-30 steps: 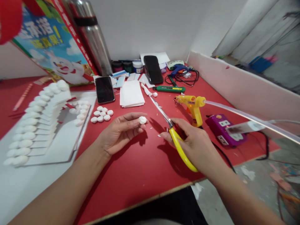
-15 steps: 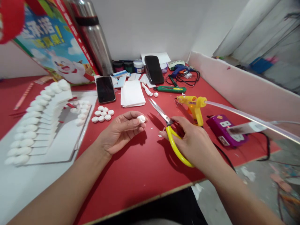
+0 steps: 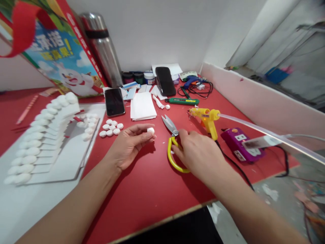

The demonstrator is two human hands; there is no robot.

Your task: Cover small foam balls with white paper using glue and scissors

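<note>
My left hand (image 3: 129, 145) pinches a small white lump (image 3: 150, 130) between thumb and fingers above the red table; its material is not clear. My right hand (image 3: 199, 149) is closed on yellow-handled scissors (image 3: 175, 164), whose blades point away from me and stand slightly apart. The palm and fingers hide part of the handles. Left of my left hand lies a cluster of white rounded pieces (image 3: 111, 127). A white stepped model (image 3: 54, 139) edged with similar oval pieces stands farther left.
Paper sheets (image 3: 143, 105), a phone (image 3: 114, 101) and a green utility knife (image 3: 184, 101) lie toward the back. At right are a yellow glue gun (image 3: 207, 118) with a long clear stick and a purple box (image 3: 242, 144). A steel flask (image 3: 105, 51) stands by a colourful box (image 3: 68, 61).
The scissors and my right hand have shifted left, and the scissors have turned, with their blades a little farther apart. My left hand keeps the white lump, slightly left of before.
</note>
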